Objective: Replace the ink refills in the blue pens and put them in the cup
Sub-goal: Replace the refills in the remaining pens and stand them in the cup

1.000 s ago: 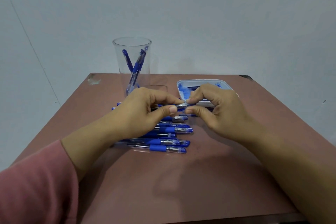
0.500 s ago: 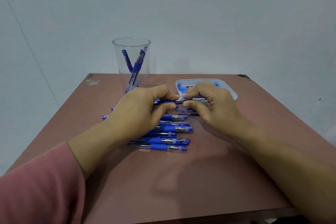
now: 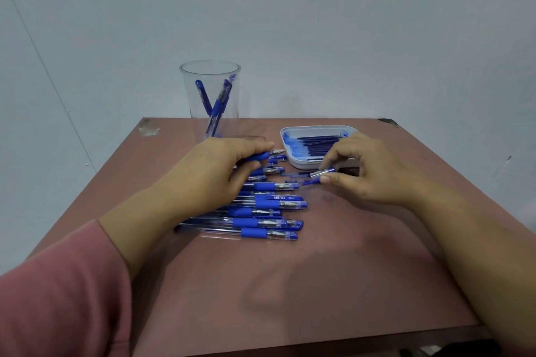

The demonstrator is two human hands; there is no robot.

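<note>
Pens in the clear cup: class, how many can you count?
3. In the clear cup, one blue pen leans left; a second pen and a third pen lean right, close together. They cross low down, so another may be hidden.

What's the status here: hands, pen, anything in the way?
Left hand grips a blue pen over the pile. Right hand pinches a small clear pen piece beside the refill tray. Cup holds a few pens, nothing blocking it.

A clear plastic cup (image 3: 192, 107) is set behind a row of blue pens (image 3: 272, 204), with a white rectangular tray (image 3: 301, 165) placed to the cup's right.
</note>
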